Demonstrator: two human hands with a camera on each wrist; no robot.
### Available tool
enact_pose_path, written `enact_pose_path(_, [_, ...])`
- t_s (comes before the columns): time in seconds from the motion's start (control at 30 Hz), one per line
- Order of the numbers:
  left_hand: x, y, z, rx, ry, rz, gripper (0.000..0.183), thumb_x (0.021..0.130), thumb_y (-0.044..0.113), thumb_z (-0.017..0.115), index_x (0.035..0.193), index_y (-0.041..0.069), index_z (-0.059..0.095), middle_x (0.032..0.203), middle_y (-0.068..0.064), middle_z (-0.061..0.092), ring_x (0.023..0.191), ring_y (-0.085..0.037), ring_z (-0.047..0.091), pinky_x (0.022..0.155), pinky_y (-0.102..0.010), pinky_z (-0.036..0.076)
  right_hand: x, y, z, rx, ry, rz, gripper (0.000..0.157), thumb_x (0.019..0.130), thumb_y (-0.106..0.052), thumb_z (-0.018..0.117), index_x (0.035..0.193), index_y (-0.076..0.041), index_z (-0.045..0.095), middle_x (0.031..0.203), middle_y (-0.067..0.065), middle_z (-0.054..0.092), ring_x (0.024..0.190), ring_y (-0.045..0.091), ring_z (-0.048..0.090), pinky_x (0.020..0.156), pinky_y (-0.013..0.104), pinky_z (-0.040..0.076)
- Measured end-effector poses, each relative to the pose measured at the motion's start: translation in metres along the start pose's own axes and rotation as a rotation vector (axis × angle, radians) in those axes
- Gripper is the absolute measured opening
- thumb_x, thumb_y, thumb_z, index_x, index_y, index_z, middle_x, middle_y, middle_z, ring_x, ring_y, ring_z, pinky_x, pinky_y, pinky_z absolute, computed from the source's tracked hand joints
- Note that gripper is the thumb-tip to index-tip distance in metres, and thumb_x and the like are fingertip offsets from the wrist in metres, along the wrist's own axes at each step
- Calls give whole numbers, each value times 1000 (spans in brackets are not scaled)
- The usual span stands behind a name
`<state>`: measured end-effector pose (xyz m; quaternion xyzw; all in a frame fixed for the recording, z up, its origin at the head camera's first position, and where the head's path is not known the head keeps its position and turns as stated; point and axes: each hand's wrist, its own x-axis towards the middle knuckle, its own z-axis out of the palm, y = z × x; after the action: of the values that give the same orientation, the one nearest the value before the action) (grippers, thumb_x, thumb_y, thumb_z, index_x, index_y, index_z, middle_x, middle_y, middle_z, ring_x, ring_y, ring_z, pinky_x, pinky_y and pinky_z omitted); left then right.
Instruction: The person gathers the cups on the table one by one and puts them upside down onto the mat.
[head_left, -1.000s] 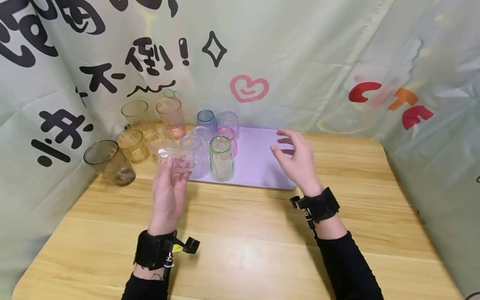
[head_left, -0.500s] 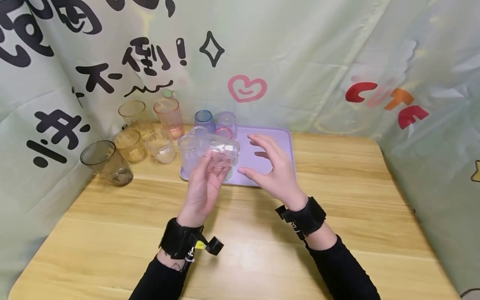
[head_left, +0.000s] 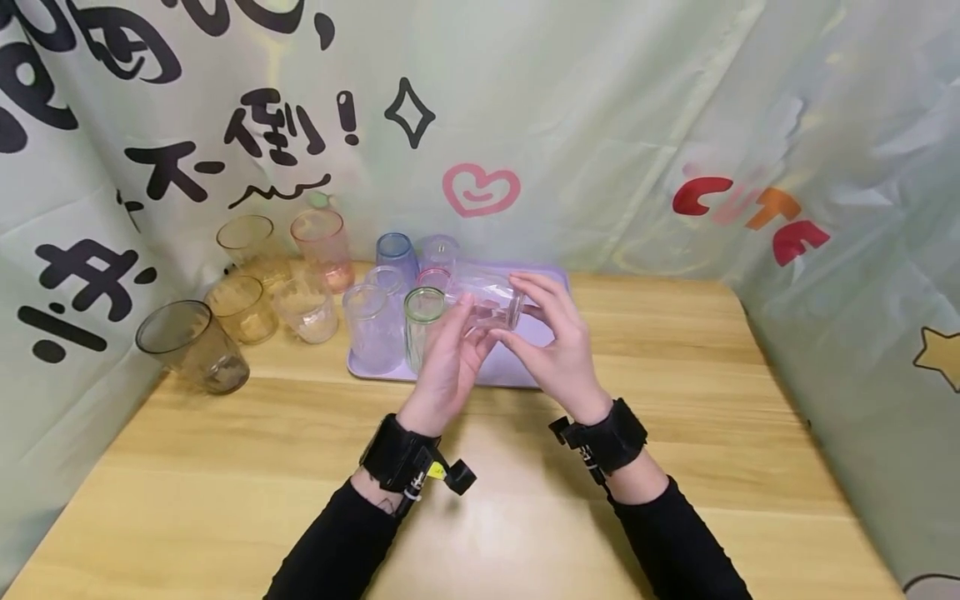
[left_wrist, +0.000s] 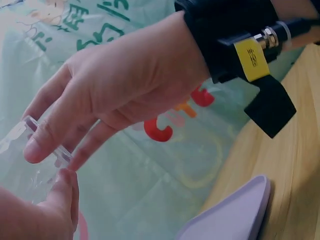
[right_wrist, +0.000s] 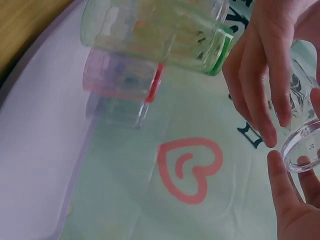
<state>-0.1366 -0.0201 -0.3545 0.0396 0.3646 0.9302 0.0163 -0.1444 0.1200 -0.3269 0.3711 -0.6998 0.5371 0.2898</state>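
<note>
A clear drinking glass (head_left: pixel 483 292) lies on its side in the air, its thick base toward the right. Near its middle, my left hand (head_left: pixel 444 367) grips it from below, thumb on the near side. My right hand (head_left: pixel 558 346) holds the base end between thumb and fingers. The right wrist view shows the round base (right_wrist: pixel 302 147) between the two hands. Just behind and left of the held glass, a green-rimmed glass (head_left: pixel 424 305) stands on the lavender tray (head_left: pixel 517 375), with a pink-rimmed glass (head_left: pixel 432 277) partly hidden behind it.
Also on the tray are a blue glass (head_left: pixel 397 254), a pale purple one (head_left: pixel 441 254) and clear ones (head_left: pixel 372 329). Left of it stand a smoky glass (head_left: pixel 195 350), amber glasses (head_left: pixel 243 310), a pink glass (head_left: pixel 322 250) and a faceted clear glass (head_left: pixel 309 312). Printed curtains (head_left: pixel 585 167) enclose the table.
My left hand has carried the clear glass rightward from beside the left glasses to over the tray. My right hand has come left and now holds its base end.
</note>
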Motion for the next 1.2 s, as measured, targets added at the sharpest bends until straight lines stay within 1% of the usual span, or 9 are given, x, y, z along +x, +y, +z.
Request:
enact_pose_path(0.2, [8,-11,-4,45,-53,-1,41,87,37,68,110,7,53,111,-8,58,95,-18,64,93,-32,49,3,8,-9,9,22,65,62,66,17,76,124,14,52,126,28,50,115,35,52,87,38,52])
enact_pose_path(0.37, [5,-19,-6,232,-85,36,34,92,17,62,119,3,48,115,-14,57,101,-28,64,91,-40,51,12,13,-18,9,94,147,61,70,18,72,126,13,49,126,28,50,109,40,53,87,35,53])
enact_pose_path(0.47, [8,-22,-8,472,-123,88,42,88,8,64,126,3,46,117,-18,57,98,-27,64,86,-38,53,26,21,-25,-42,112,207,59,73,13,73,127,9,50,127,24,52,107,36,55,86,34,53])
enact_pose_path(0.53, [9,-24,-11,699,-165,137,46,86,7,65,128,5,47,117,-15,58,96,-22,64,83,-33,54,35,35,-29,-96,90,236,58,76,4,75,129,3,52,126,17,54,107,29,56,86,35,53])
enact_pose_path(0.7, [12,-29,-20,1438,-301,343,45,84,16,68,126,10,53,114,-3,56,96,-12,59,77,-24,52,56,84,-32,-280,-74,247,59,80,-20,77,133,-11,54,128,4,54,108,18,55,85,33,53])
enact_pose_path(0.77, [13,-34,-22,1683,-350,420,42,84,18,69,123,11,56,113,-2,54,98,-14,56,78,-26,51,63,100,-30,-346,-154,240,59,81,-25,76,134,-12,54,130,5,53,109,19,54,84,32,53])
enact_pose_path(0.83, [14,-38,-25,1861,-391,444,37,84,19,69,119,12,60,111,-1,54,97,-16,55,78,-28,51,68,113,-25,-395,-230,237,59,82,-28,74,134,-11,53,131,7,52,109,21,53,83,31,53])
enact_pose_path(1.03, [14,-50,-35,2142,-488,333,16,90,12,59,97,19,72,97,0,57,86,-18,55,65,-32,49,77,142,-3,-547,-416,275,60,84,-30,71,136,-7,51,134,13,51,111,28,53,92,37,45])
enact_pose_path(1.2, [13,-53,-43,2180,-521,262,23,91,9,54,90,21,73,88,1,56,79,-19,55,58,-34,50,81,158,14,-621,-533,323,61,86,-26,70,138,-4,47,138,16,47,128,33,42,108,42,32])
